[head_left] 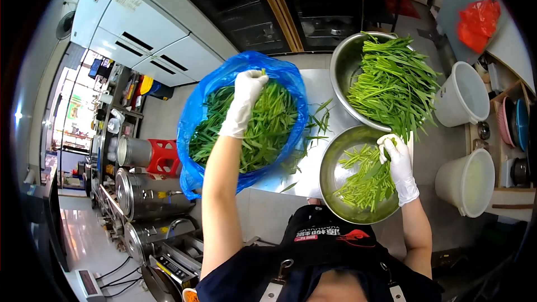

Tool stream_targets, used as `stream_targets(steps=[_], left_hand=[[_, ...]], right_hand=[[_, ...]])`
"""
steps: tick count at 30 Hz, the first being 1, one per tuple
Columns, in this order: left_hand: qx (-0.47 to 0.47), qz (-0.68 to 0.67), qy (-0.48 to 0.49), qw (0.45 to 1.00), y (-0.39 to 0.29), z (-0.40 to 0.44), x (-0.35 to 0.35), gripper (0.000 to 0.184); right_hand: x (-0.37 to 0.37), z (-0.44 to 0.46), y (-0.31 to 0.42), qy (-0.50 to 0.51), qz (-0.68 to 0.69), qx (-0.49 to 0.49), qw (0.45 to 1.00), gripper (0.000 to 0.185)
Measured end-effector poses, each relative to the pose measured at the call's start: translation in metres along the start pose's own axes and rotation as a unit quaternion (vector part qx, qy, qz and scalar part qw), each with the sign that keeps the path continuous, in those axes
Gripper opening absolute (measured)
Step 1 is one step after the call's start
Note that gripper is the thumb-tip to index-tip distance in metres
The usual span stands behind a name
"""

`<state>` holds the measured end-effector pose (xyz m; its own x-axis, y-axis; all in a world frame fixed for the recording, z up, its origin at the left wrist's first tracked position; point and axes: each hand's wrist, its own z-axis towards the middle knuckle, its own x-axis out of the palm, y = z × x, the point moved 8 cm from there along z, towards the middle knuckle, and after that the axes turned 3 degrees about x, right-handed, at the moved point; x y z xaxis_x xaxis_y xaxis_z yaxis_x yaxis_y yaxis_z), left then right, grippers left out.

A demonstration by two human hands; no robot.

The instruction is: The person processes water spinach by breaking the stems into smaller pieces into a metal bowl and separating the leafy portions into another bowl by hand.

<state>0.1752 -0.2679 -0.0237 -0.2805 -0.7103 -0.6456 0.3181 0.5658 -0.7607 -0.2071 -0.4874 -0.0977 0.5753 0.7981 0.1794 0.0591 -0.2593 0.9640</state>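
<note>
Greens in three spots here, all seen from the head view. Toward the left of center, a crinkly, shiny blue plastic bag (293, 71) is gaping open with a thick tangle of leafy greens (271, 128) inside, flat, ribbon-like leaves. Left hand (249, 95) is above it in a thin, wrinkled white glove, fingers curled in tight with a small green bit (263, 71) poking out at the tips.

Right of center there are two round, smooth metal bowls. The upper bowl (339, 75) has a big heap of long greens (391, 86), slim pale stalks pointing left and leafy ends spilling over the rim on the right. The lower bowl (333, 204) sits just below it with short, skinny stem pieces (355, 170) scattered inside.

Right hand (396, 162), also gloved, is over that lower bowl's right side, fingers bent around some leafy stalks (373, 170). Surface (316, 170) is shiny, smooth metal, with loose leaf scraps (318, 120) between bag and bowls. Two whitish round plastic buckets (465, 181) stand at the right of the frame.
</note>
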Motion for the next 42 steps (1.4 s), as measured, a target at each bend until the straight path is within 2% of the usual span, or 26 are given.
stream_targets(steps=[2,3,6,9,10,12,13,14,15,16,18,24,25,29,32,36,42], left_hand=[[0.032,-0.063,-0.022,0.997,-0.026,-0.01,-0.047,0.031],[0.019,-0.062,-0.028,0.997,-0.044,-0.021,-0.072,0.031],[0.087,-0.1,-0.063,0.989,-0.083,-0.047,-0.136,0.028],[0.139,-0.168,-0.165,0.962,-0.093,-0.074,-0.19,0.023],[0.18,-0.243,-0.214,0.929,-0.084,-0.078,-0.205,0.02],[0.166,-0.181,-0.226,0.943,-0.061,-0.086,-0.21,0.019],[0.105,-0.095,-0.14,0.98,-0.053,-0.088,-0.193,0.018],[0.088,-0.136,-0.074,0.984,-0.037,-0.088,-0.175,0.018],[0.101,-0.141,-0.118,0.978,-0.038,-0.096,-0.184,0.018],[0.114,-0.145,-0.16,0.97,-0.04,-0.104,-0.194,0.017],[0.124,-0.311,-0.251,0.908,-0.027,-0.115,-0.226,0.017],[0.188,-0.495,-0.298,0.794,0.024,-0.131,-0.256,0.018],[0.196,-0.472,-0.307,0.803,0.021,-0.137,-0.261,0.016],[0.264,-0.549,-0.3,0.734,0.013,-0.158,-0.282,0.015],[0.169,-0.504,-0.244,0.811,0.05,-0.139,-0.262,0.015],[0.183,-0.622,-0.237,0.723,0.062,-0.147,-0.268,0.018],[0.278,-0.745,-0.133,0.591,0.015,-0.16,-0.304,0.015]], right_hand=[[0.006,0.003,-0.002,0.016,-0.011,-0.012,1.0,0.019],[0.011,0.005,-0.002,0.024,-0.007,-0.011,1.0,0.019],[0.028,0.011,-0.004,0.052,-0.003,-0.01,0.999,0.019],[0.048,0.013,-0.002,0.078,-0.003,-0.011,0.997,0.02],[0.053,0.013,-0.002,0.084,-0.008,-0.001,0.996,0.019],[0.062,0.013,-0.005,0.095,-0.018,0.019,0.995,0.019],[0.065,0.012,-0.005,0.101,-0.025,0.025,0.994,0.019],[0.068,0.011,-0.005,0.108,-0.033,0.03,0.993,0.019],[0.072,0.011,-0.005,0.113,-0.039,0.035,0.992,0.019],[0.074,0.01,-0.006,0.117,-0.043,0.04,0.991,0.018],[0.076,0.01,-0.007,0.12,-0.044,0.046,0.991,0.018],[0.084,0.014,-0.011,0.125,-0.063,0.05,0.989,0.022],[0.084,0.015,-0.011,0.125,-0.065,0.051,0.989,0.022],[0.089,0.017,-0.009,0.122,-0.075,0.06,0.988,0.021],[0.092,0.019,-0.013,0.133,-0.071,0.057,0.987,0.022],[0.099,0.018,-0.013,0.146,-0.069,0.051,0.986,0.021],[0.108,0.021,-0.013,0.156,-0.078,0.054,0.983,0.02]])
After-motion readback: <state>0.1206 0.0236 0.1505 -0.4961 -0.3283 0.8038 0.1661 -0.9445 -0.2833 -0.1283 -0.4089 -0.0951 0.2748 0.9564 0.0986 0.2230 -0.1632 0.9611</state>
